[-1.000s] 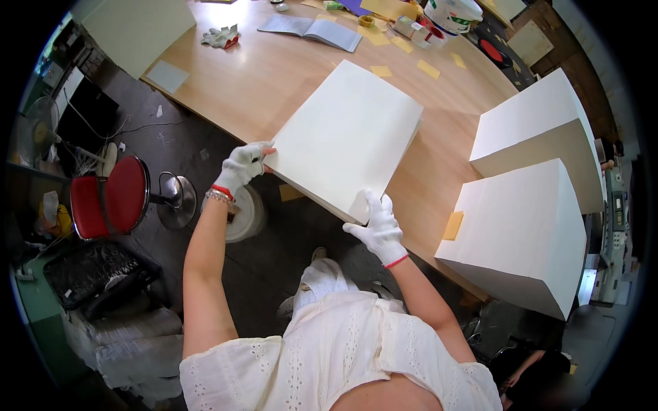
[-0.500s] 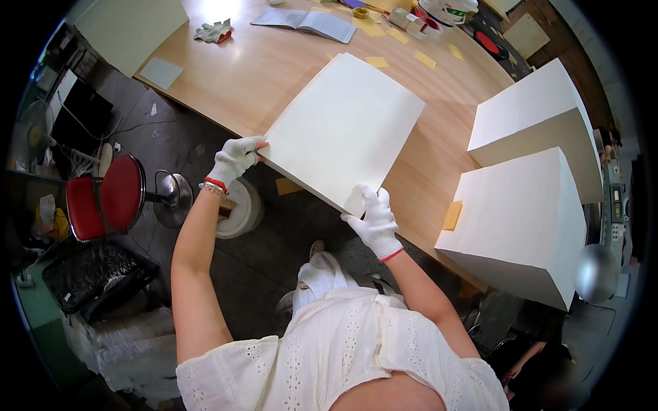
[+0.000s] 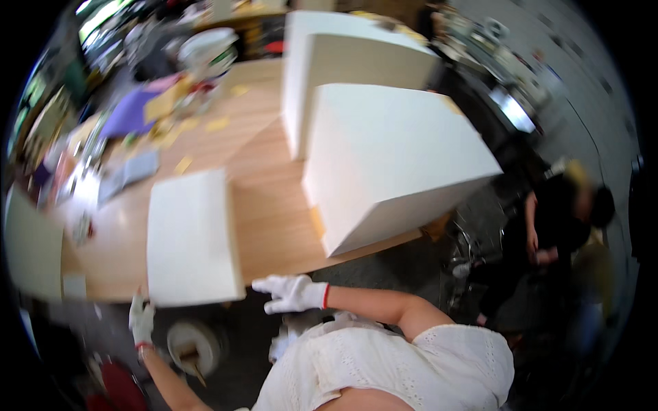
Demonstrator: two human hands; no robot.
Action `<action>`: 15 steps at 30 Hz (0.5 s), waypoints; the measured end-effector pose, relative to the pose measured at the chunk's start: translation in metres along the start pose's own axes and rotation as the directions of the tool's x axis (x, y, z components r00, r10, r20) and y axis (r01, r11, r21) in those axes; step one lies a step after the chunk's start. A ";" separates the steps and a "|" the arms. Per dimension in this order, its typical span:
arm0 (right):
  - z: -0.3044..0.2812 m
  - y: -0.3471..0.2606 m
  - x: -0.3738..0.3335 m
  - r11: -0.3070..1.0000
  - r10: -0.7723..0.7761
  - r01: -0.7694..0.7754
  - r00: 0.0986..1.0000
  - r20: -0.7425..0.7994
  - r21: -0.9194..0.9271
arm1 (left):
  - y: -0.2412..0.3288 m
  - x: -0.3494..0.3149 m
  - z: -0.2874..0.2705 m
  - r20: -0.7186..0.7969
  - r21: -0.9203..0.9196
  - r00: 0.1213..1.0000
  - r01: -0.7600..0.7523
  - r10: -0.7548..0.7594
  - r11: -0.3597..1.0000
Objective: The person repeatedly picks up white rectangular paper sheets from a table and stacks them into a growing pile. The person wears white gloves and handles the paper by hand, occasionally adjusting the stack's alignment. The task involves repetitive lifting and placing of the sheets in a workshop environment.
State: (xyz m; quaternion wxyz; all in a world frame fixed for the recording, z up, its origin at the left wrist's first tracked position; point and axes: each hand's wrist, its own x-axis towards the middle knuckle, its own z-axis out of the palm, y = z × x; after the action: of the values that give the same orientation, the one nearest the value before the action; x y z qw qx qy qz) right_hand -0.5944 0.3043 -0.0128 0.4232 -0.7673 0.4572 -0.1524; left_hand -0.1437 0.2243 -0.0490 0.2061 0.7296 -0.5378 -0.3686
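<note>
The fingers of my gloved right hand [image 3: 291,293] are extended and parted, palm side toward the floor, and grasp nothing. Their tips stand just beside the near right corner of the low white stack [image 3: 188,240], apart from it. The fingers of my gloved left hand [image 3: 142,318] point away from me, with their tips at the near left corner of the same stack. Blur covers this point; I cannot tell whether they grip the corner or only meet it.

The low white stack lies flat on the wooden table [image 3: 264,175], its near side along the near table edge, between my two hands. To its right, a tall white block [image 3: 404,151] stands at the near edge; a yellow slip [image 3: 317,222] is on its left side, low down. A second tall block [image 3: 367,65] stands directly behind, on the far side.

To the left of the low stack, a small crumpled item [image 3: 83,228] and a pale square sheet [image 3: 74,285] lie on the table, with a pale panel [image 3: 33,250] at the far left. Farther back are a grey booklet [image 3: 128,175], a purple sheet [image 3: 128,113] and a white bucket [image 3: 208,51].

Below the near table edge, a round white bin [image 3: 195,346] stands on the floor. To the right, a seated person [image 3: 555,219] in dark clothing is well apart from the table.
</note>
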 end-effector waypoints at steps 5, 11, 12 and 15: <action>-0.063 0.046 -0.114 0.991 0.104 -0.101 0.994 -0.035 0.090 | 0.112 0.031 0.006 -0.204 -0.471 0.888 -0.458 0.412 0.754; -0.163 0.074 -0.253 0.988 0.155 -0.154 0.944 -0.291 0.024 | 0.435 -0.091 0.102 0.025 -0.368 0.554 -0.769 0.832 0.523; -0.178 0.076 -0.270 0.988 0.150 -0.147 0.924 -0.351 0.037 | 0.474 -0.102 0.116 0.123 -0.222 0.437 -0.863 0.891 0.454; -0.199 0.121 -0.316 0.995 -0.039 0.092 0.739 -0.672 0.043 | 0.584 -0.163 0.192 0.318 -0.206 0.418 -0.846 0.851 0.493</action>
State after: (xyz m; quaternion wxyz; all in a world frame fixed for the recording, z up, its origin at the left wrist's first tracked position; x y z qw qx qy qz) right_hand -0.9566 0.4377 0.0584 0.2529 -0.6606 0.5457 -0.4493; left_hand -0.6834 0.1987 0.2860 0.2605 0.2710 -0.8576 -0.3510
